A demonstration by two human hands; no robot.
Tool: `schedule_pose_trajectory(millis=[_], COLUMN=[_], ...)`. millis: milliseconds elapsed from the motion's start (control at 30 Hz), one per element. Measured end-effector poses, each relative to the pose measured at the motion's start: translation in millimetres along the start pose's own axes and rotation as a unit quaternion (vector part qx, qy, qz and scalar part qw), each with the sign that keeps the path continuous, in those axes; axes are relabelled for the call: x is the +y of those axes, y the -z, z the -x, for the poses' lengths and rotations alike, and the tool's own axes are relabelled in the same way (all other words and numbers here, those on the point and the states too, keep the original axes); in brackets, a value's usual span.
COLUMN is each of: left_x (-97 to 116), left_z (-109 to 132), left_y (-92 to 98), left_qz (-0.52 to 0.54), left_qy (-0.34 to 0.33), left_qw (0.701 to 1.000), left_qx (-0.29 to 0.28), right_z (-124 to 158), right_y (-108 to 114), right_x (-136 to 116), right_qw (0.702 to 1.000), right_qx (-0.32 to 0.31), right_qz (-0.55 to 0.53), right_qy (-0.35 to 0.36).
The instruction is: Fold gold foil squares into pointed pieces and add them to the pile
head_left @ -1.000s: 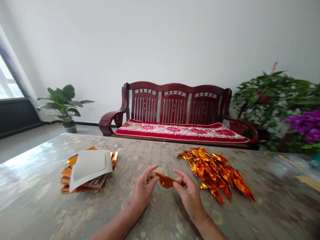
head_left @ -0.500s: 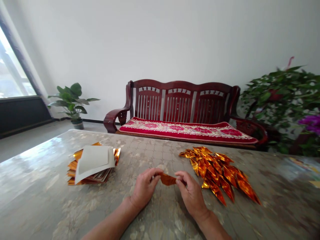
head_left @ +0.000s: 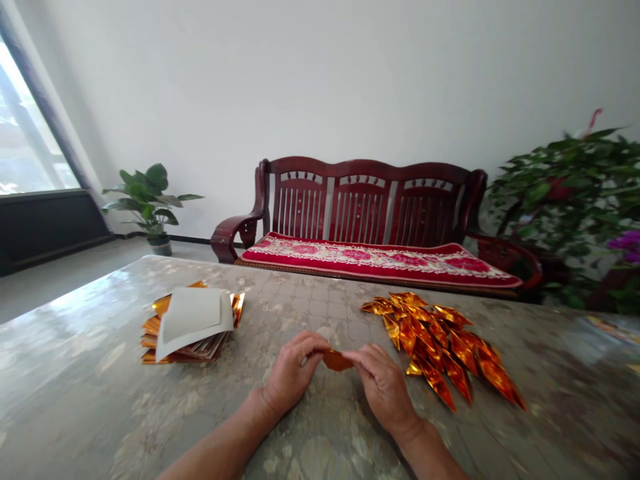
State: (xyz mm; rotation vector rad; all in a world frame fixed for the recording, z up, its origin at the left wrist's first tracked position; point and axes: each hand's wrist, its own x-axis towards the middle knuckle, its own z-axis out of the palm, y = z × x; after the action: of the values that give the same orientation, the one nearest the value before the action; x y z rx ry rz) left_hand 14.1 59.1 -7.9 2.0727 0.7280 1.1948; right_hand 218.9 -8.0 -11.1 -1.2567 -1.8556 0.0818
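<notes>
A small folded piece of gold foil paper (head_left: 337,361) is held up between my two hands, above the table. My left hand (head_left: 295,371) pinches its left end between thumb and fingers. At the other end, my right hand (head_left: 384,387) grips the paper, its fingers laid over the top edge. To the right lies a heap of folded, pointed gold foil pieces (head_left: 437,343). A loose stack of foil-backed paper sheets (head_left: 193,325) sits on the left, pale side up on top, with gold edges sticking out.
The table has a patterned, shiny cover (head_left: 150,420). A clear plastic bag (head_left: 607,340) lies at its right. Beyond stands a dark red wooden bench (head_left: 360,203) with a red floral cushion (head_left: 375,260). Potted plants (head_left: 150,200) stand at left and leafy plants (head_left: 575,187) at right.
My right hand's fingers have shifted over the top of the foil paper's right end. My left hand keeps its pinch. The whole view has turned slightly left.
</notes>
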Motion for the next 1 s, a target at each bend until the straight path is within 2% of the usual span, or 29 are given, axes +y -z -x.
schedule_pose_trajectory(millis=[567, 1000], left_x=[-3.3, 1.1], left_z=[0.0, 4.1], left_y=[-5.2, -3.3], left_qz=[-0.013, -0.028], left_qy=[0.051, 0.028], left_qw=[0.998, 0.997], left_qx=[-0.037, -0.061], right_z=[-0.3, -0.4], right_y=[0.2, -2.7], right_x=[-2.3, -3.3], right_qw=[0.999, 0.998], right_qx=[-0.051, -0.055], right_qz=[-0.014, -0.009], right_qy=[0.001, -0.034])
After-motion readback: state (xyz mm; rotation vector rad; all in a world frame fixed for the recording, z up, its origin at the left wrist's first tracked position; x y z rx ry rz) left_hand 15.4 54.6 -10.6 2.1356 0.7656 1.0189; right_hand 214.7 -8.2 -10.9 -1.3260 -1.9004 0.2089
